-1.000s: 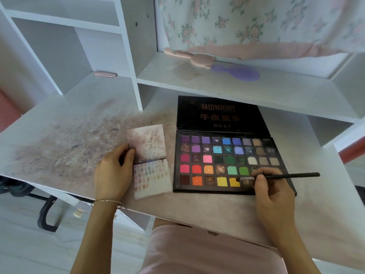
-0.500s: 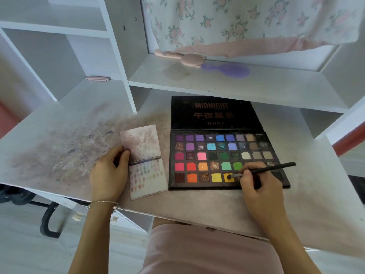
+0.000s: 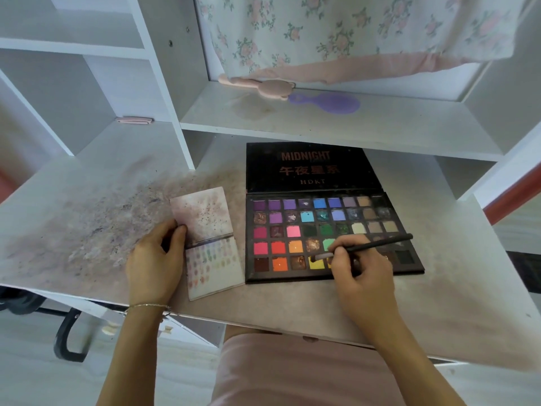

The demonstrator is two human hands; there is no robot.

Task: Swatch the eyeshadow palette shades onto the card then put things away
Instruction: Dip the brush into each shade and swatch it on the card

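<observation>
**Soft daylight, bent edges**

Even, cool daylight washes the whole view — bright, no harsh glare. Soft shadows sit under the shelf and beneath the right hand. Wide-angle distortion bows the shelf uprights and desk edge outward. The centre is fairly sharp — corners smear, and the floor below goes blurry.

1 eyeshadow palette, 1 swatch card, 1 brush, 2 hair brushes: pink & purple, 1 pink clip.
</observation>
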